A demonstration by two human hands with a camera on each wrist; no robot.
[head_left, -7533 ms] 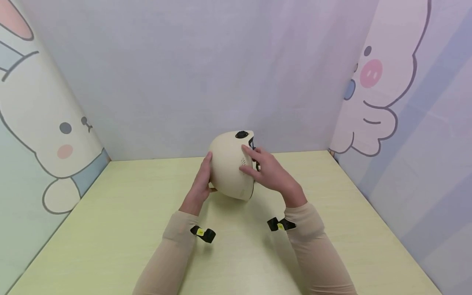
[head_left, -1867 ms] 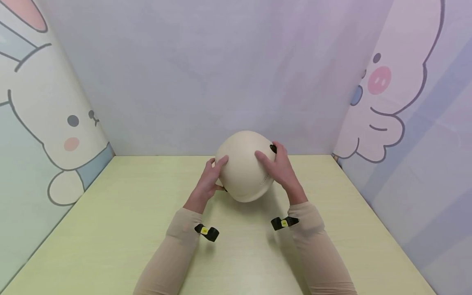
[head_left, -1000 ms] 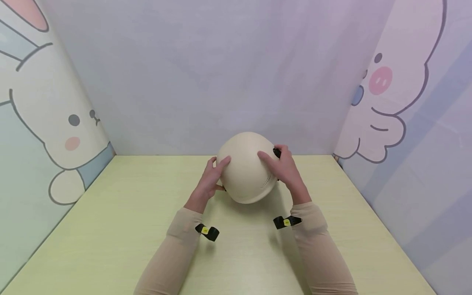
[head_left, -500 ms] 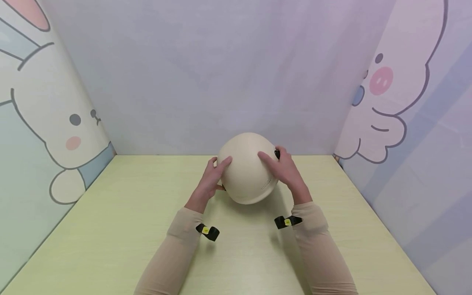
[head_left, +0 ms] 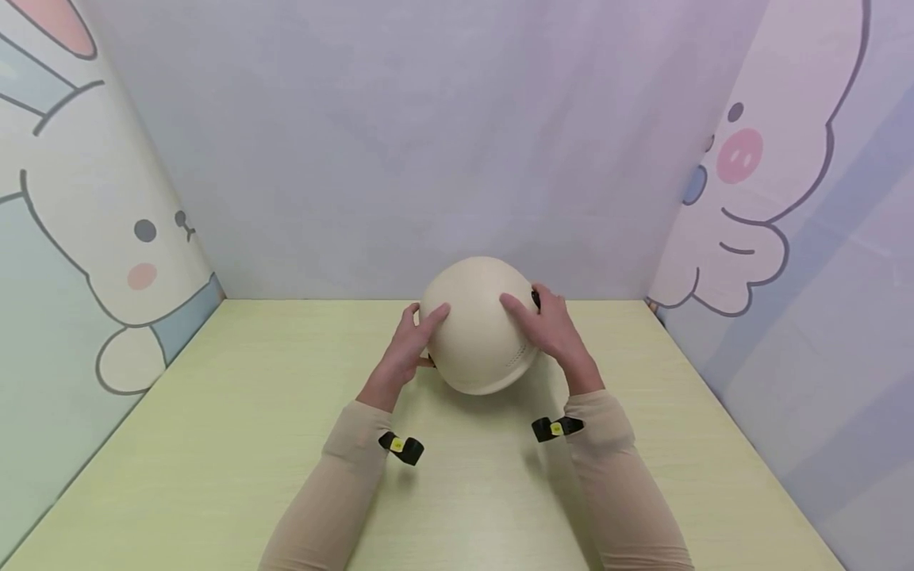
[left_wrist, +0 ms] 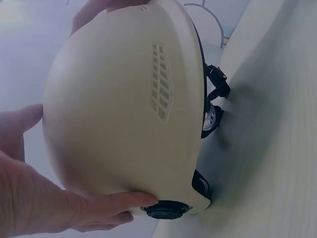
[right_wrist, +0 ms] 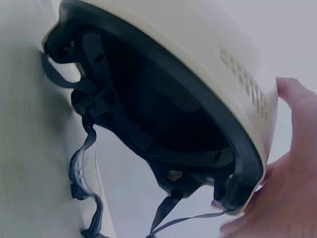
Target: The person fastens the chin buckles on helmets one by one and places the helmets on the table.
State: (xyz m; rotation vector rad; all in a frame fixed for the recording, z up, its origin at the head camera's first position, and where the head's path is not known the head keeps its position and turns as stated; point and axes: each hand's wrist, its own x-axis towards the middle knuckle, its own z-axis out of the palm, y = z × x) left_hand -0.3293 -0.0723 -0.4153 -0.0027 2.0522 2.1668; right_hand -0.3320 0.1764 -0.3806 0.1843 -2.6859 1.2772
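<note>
A cream helmet (head_left: 474, 341) is held tilted at the back middle of the table, its smooth dome toward the head camera. My left hand (head_left: 404, 350) grips its left side, thumb on the shell. On the right side, my right hand (head_left: 553, 327) grips it with the thumb on the dome and fingers around the edge. The left wrist view shows a vent grille (left_wrist: 161, 82) and a black round fitting (left_wrist: 167, 210) by my fingertips. Black padding (right_wrist: 124, 89) and a dangling chin strap (right_wrist: 166, 209) appear in the right wrist view. Whether the rim touches the table is unclear.
The pale yellow-green table (head_left: 250, 420) runs back to a grey-white curtain (head_left: 371, 159). Cartoon-printed side panels, a rabbit (head_left: 93, 254) at left and a pig (head_left: 757, 174) at right, bound the table. Each sleeve carries a black wrist strap (head_left: 401, 447).
Since the oldest frame, the helmet has turned so its dome faces the head camera instead of its side. My right hand has taken a grip on its right edge. The last second shows almost no movement.
</note>
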